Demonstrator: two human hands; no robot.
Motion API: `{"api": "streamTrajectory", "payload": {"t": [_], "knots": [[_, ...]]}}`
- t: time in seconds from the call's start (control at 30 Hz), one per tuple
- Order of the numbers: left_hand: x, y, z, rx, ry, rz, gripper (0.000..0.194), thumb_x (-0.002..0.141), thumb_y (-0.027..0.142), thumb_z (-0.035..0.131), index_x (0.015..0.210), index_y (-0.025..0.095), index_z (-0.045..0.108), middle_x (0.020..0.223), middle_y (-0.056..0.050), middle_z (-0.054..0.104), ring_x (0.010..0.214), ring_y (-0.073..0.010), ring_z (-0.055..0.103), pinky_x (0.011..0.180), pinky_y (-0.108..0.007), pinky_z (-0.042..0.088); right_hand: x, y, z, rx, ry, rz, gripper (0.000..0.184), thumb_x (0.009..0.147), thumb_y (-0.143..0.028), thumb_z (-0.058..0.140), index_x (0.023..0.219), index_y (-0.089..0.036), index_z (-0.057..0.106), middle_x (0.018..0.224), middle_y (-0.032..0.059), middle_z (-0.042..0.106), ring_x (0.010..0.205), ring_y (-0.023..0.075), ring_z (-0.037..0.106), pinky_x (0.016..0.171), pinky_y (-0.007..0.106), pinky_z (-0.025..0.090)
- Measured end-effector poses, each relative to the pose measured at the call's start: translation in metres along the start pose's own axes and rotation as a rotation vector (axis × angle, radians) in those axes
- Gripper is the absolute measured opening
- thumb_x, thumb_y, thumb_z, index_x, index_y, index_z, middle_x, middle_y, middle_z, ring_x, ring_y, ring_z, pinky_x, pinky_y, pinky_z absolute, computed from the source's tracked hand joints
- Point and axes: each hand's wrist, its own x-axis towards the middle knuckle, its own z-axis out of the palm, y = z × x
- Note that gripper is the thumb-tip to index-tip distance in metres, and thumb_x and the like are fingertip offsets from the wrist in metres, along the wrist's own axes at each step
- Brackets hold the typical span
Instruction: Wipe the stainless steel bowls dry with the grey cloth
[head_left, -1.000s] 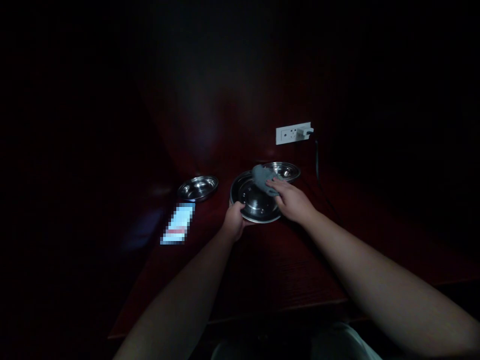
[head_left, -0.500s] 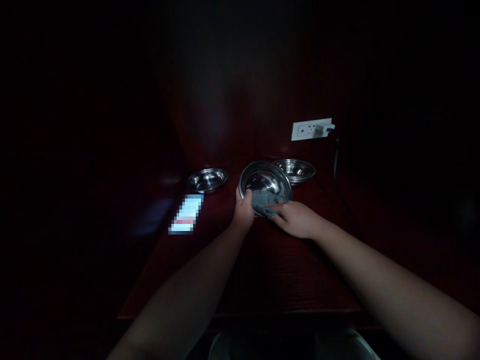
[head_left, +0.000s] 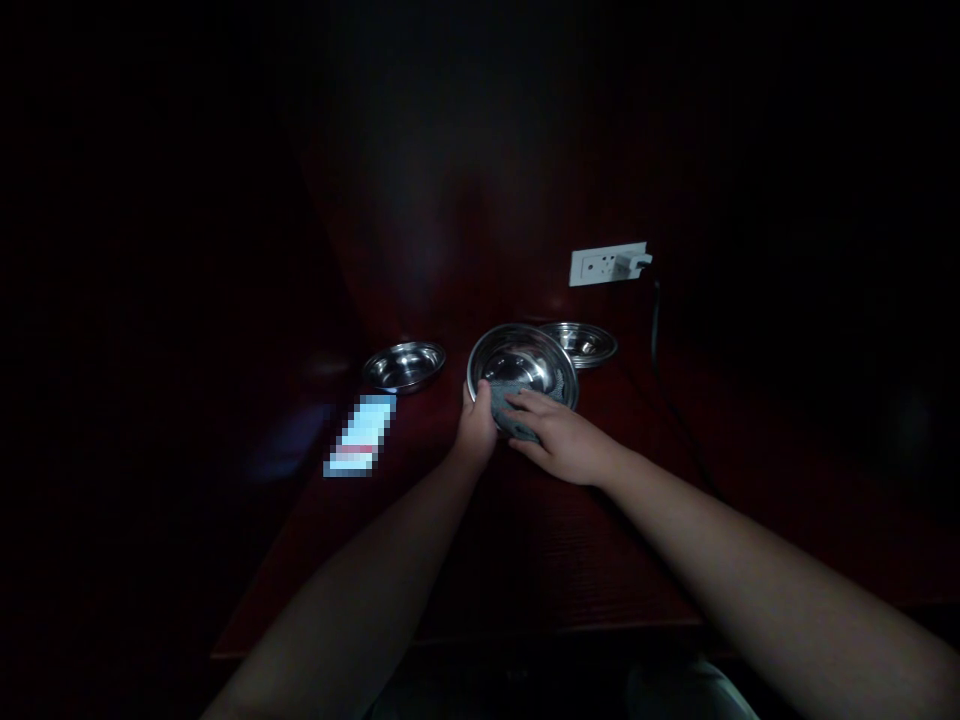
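A shiny steel bowl point(head_left: 517, 350) is tilted toward me above the dark red table. My left hand point(head_left: 478, 425) grips its near left rim, thumb on the inner side and the other fingers mostly hidden beneath. Over the bowl's near edge lies a grey-green cloth point(head_left: 511, 410). My right hand point(head_left: 559, 437) presses that cloth against the metal, its fingers laid over the fabric. Part of the bowl's near wall is covered by cloth and fingers.
Another steel bowl point(head_left: 405, 367) sits to the left, with a lit, pixelated phone-like screen point(head_left: 361, 435) before it. Behind the held bowl are stacked steel dishes point(head_left: 592, 345). A wall socket point(head_left: 607, 264) holds a plug, its cable point(head_left: 655, 330) hanging to the table point(head_left: 585, 560).
The bowl has tipped up to face me more. My right hand and the cloth have gone from its far right side to the near rim, then slightly left.
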Motion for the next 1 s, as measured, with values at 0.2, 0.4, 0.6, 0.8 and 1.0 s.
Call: {"api": "streamTrajectory", "payload": {"t": [0.2, 0.4, 0.6, 0.8, 1.0], "knots": [[-0.003, 0.004, 0.001, 0.013, 0.002, -0.064, 0.043, 0.085, 0.044, 0.045, 0.125, 0.028, 0.043, 0.112, -0.006, 0.061, 0.085, -0.0189, 0.063, 0.071, -0.030, 0.051, 0.000, -0.002, -0.006, 0.054, -0.104, 0.030, 0.034, 0.089, -0.026, 0.039, 0.115, -0.017, 0.058, 0.118, 0.0105, 0.061, 0.110, 0.0224, 0.056, 0.094, 0.036, 0.043], [-0.004, 0.004, -0.001, 0.031, -0.011, 0.039, 0.038, 0.083, 0.040, 0.050, 0.118, 0.025, 0.051, 0.111, -0.006, 0.062, 0.101, -0.0201, 0.059, 0.083, -0.029, 0.048, -0.002, 0.007, -0.018, -0.078, -0.185, 0.236, 0.027, 0.087, -0.031, 0.041, 0.083, -0.018, 0.065, 0.080, 0.0089, 0.069, 0.071, 0.0201, 0.063, 0.067, 0.031, 0.047], [-0.003, 0.003, -0.003, 0.100, -0.060, 0.073, 0.037, 0.084, 0.040, 0.049, 0.118, 0.024, 0.052, 0.110, -0.007, 0.062, 0.103, -0.0216, 0.058, 0.086, -0.032, 0.046, -0.004, 0.011, -0.017, -0.056, -0.200, 0.267, 0.025, 0.086, -0.031, 0.043, 0.083, -0.018, 0.064, 0.082, 0.0093, 0.068, 0.072, 0.0207, 0.062, 0.067, 0.031, 0.045], [-0.002, 0.005, -0.004, 0.121, -0.070, 0.053, 0.041, 0.082, 0.043, 0.051, 0.117, 0.022, 0.051, 0.107, -0.008, 0.063, 0.096, -0.0212, 0.060, 0.081, -0.033, 0.049, -0.004, 0.013, -0.016, 0.044, -0.224, 0.258, 0.025, 0.087, -0.031, 0.044, 0.088, -0.017, 0.065, 0.087, 0.0081, 0.068, 0.077, 0.0180, 0.060, 0.072, 0.028, 0.044], [-0.004, 0.007, -0.007, 0.138, -0.252, -0.066, 0.047, 0.075, 0.043, 0.060, 0.115, 0.021, 0.050, 0.108, -0.010, 0.061, 0.086, -0.0218, 0.062, 0.069, -0.038, 0.053, -0.003, 0.018, -0.013, 0.135, -0.190, 0.318, 0.028, 0.088, -0.034, 0.043, 0.084, -0.016, 0.063, 0.084, 0.0076, 0.067, 0.074, 0.0163, 0.058, 0.070, 0.027, 0.042]]}}
